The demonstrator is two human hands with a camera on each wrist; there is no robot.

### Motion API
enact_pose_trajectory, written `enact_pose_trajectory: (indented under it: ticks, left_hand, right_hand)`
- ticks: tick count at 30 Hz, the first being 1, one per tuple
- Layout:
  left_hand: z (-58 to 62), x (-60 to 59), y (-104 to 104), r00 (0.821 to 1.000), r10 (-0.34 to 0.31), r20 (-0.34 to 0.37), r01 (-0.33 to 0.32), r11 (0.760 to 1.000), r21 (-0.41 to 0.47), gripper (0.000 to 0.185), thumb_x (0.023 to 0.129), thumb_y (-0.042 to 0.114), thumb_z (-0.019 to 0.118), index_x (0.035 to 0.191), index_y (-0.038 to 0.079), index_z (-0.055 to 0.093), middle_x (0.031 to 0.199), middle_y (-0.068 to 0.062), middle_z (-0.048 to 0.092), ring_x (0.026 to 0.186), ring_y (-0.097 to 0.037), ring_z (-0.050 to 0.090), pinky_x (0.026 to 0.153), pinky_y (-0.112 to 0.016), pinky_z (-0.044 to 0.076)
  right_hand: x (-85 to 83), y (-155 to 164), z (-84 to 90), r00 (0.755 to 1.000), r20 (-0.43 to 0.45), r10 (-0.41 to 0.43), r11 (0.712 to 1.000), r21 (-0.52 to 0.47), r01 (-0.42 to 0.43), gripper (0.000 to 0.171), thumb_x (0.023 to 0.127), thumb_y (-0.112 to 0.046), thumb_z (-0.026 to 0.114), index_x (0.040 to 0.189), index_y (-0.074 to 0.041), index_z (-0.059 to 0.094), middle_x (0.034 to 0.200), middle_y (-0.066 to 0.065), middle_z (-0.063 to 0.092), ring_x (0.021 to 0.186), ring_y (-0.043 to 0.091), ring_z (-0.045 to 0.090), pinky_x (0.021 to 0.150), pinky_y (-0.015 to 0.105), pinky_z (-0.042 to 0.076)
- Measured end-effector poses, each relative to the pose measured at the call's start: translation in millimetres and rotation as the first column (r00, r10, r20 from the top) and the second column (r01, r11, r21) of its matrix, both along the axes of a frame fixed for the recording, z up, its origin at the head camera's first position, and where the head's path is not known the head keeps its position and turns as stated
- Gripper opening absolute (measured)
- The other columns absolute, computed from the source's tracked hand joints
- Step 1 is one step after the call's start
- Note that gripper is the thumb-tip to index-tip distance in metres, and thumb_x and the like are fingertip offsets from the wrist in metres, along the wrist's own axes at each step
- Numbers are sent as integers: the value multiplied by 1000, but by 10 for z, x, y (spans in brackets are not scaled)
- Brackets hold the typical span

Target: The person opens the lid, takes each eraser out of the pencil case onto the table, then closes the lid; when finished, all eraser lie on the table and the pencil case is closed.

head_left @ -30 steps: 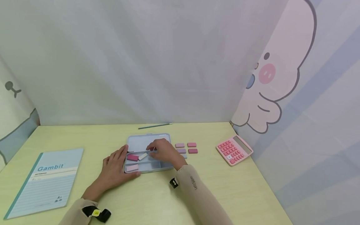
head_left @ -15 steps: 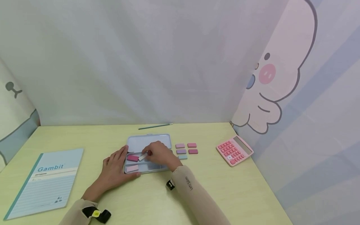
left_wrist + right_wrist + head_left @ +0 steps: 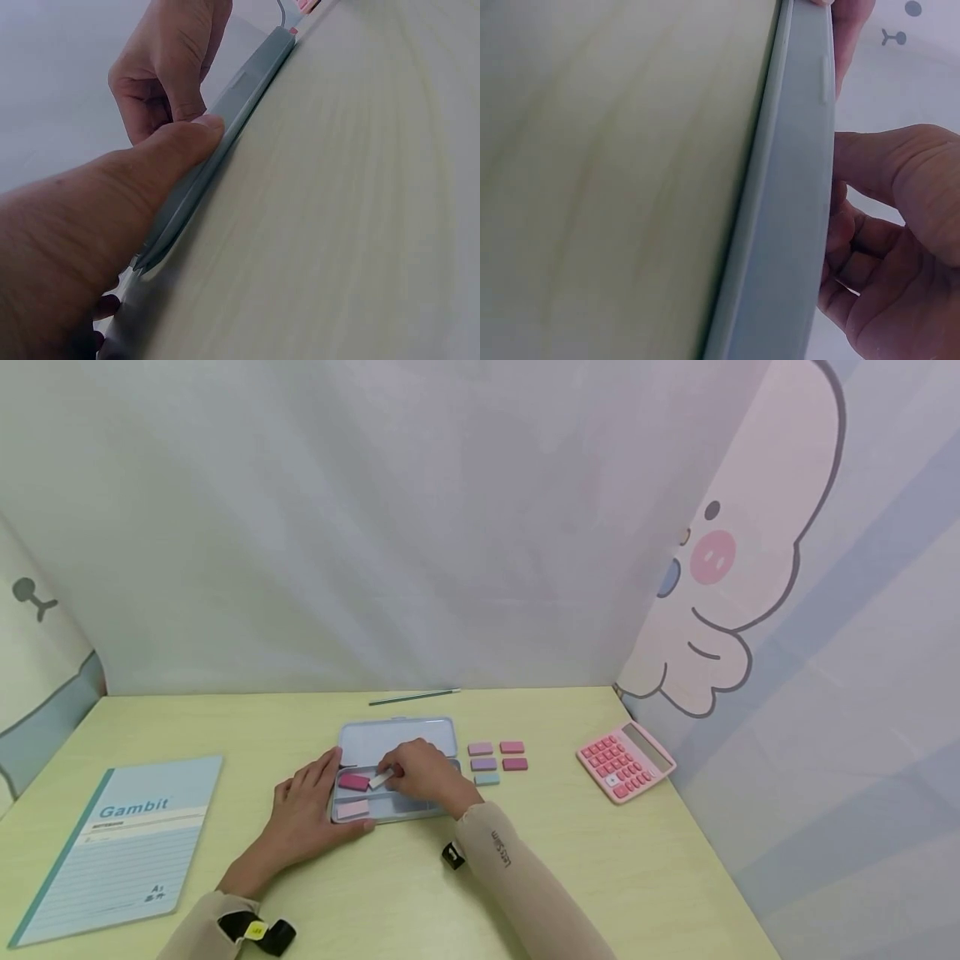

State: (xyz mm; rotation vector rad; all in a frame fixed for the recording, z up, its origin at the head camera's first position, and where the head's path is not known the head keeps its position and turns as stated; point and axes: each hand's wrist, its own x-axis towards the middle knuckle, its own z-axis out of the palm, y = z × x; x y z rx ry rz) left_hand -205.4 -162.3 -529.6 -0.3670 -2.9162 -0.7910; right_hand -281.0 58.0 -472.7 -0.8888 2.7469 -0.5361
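A pale blue plastic case (image 3: 397, 739) lies on the table with its lid folded back. My left hand (image 3: 306, 810) rests at its front left corner, fingers extended along the left side; the thumb (image 3: 187, 139) lies straight on the front edge in the left wrist view. Inside the back compartment, a white eraser (image 3: 380, 779) sits tilted beside a dark pink eraser (image 3: 354, 782). My right hand (image 3: 426, 772) reaches over the case and pinches the white eraser, covering its right end. A light pink eraser (image 3: 352, 810) lies in the front compartment.
Right of the case lie several loose erasers, among them a purple eraser (image 3: 483, 764) and a light blue eraser (image 3: 487, 779). A pink calculator (image 3: 626, 762) is farther right, a notebook (image 3: 123, 847) at the left, and a pencil (image 3: 414, 697) behind the case.
My right hand has moved left and down within the case, onto the white eraser. More of the loose erasers at the right shows now. My left hand has stayed in place.
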Motion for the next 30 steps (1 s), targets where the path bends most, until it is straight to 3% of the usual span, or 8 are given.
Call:
enact_pose_trajectory:
  ticks: [8, 12, 18, 22, 30]
  left_hand:
    - [-27, -6, 9, 1000, -4, 9, 4, 1000, 7, 128, 81, 72, 80, 169, 0, 24, 174, -24, 29, 149, -50, 34, 110, -72, 25]
    - [-13, -2, 7, 1000, -3, 5, 3, 1000, 3, 127, 81, 72, 80, 169, 0, 24, 174, -24, 29, 149, -50, 34, 110, -71, 26]
    - [7, -3, -1, 1000, -2, -3, 2, 1000, 0, 127, 81, 72, 80, 169, -1, 25, 173, -24, 30, 149, -49, 35, 110, -71, 26]
    - [18, 9, 1, 1000, -2, -4, 2, 1000, -6, 127, 81, 72, 80, 169, -1, 25, 173, -24, 31, 150, -49, 35, 110, -70, 27]
    - [-6, 0, 2, 1000, -3, -4, 3, 1000, 2, 127, 81, 71, 80, 168, -2, 25, 173, -25, 30, 150, -49, 34, 110, -70, 26]
  right_hand:
    - [6, 18, -19, 999, -36, 16, 1000, 22, -15, 16, 98, -17, 80, 114, -19, 82, 82, -7, 65, 75, 7, 51, 71, 21, 41]
    - [10, 43, -23, 997, -78, 7, 1000, 6, -6, 17, 99, -17, 79, 115, -18, 82, 92, -6, 71, 81, 6, 54, 77, 20, 45]
    - [38, 113, -2, 991, -128, -37, 998, -58, 30, 15, 99, -14, 77, 113, -17, 83, 116, -2, 74, 102, 11, 64, 95, 26, 55]
    - [67, 163, 11, 986, -155, -56, 997, -54, 48, 14, 100, -16, 76, 112, -17, 83, 122, 0, 77, 114, 17, 69, 104, 33, 56]
    - [159, 310, 52, 979, -193, -63, 997, -66, 51, 13, 100, -16, 77, 112, -16, 82, 120, 1, 79, 112, 15, 73, 101, 31, 58]
